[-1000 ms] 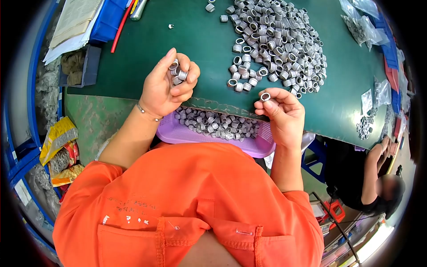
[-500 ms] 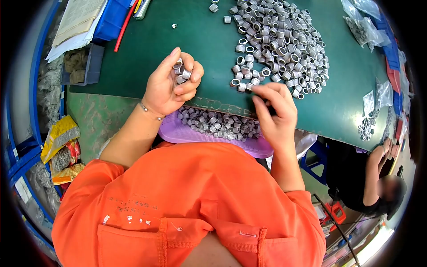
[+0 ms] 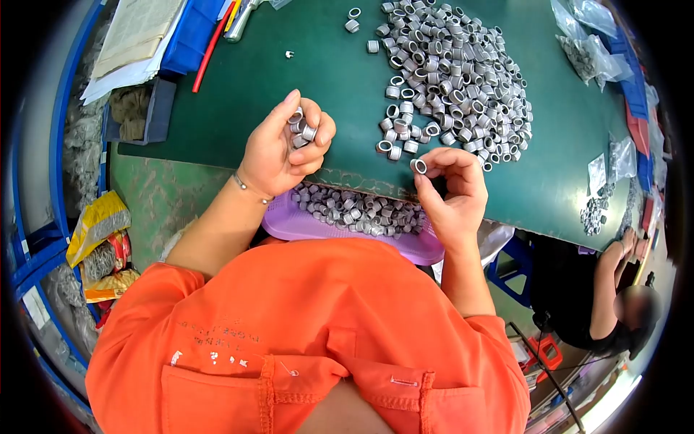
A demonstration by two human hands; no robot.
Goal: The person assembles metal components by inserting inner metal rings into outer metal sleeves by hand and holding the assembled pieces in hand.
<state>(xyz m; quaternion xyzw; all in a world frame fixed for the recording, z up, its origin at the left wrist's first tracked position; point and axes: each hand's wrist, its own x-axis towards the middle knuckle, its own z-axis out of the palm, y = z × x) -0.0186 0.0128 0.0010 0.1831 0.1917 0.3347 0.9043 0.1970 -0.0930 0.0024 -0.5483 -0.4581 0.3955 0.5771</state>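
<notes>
Several small grey metal rings (image 3: 302, 130) sit in the curled fingers of my left hand (image 3: 285, 148), raised over the table's near edge. My right hand (image 3: 455, 192) pinches one metal ring (image 3: 418, 166) between thumb and fingertips, its round opening turned up toward me. Just beyond that hand, a large heap of like rings (image 3: 463, 79) spreads over the green table (image 3: 303, 79). Below the table edge, between my forearms, a purple plastic basket (image 3: 289, 226) holds many more rings.
A blue bin (image 3: 189, 43), papers (image 3: 134, 36), a red pen (image 3: 210, 54) and a grey box with cloth (image 3: 155, 119) stand at the left. Plastic bags (image 3: 596, 54) lie at the far right. Another person (image 3: 578, 296) in black sits at the right side.
My right hand has picked a ring from the heap's near edge and drawn it slightly toward me. My left hand keeps its rings, shifted slightly down in view.
</notes>
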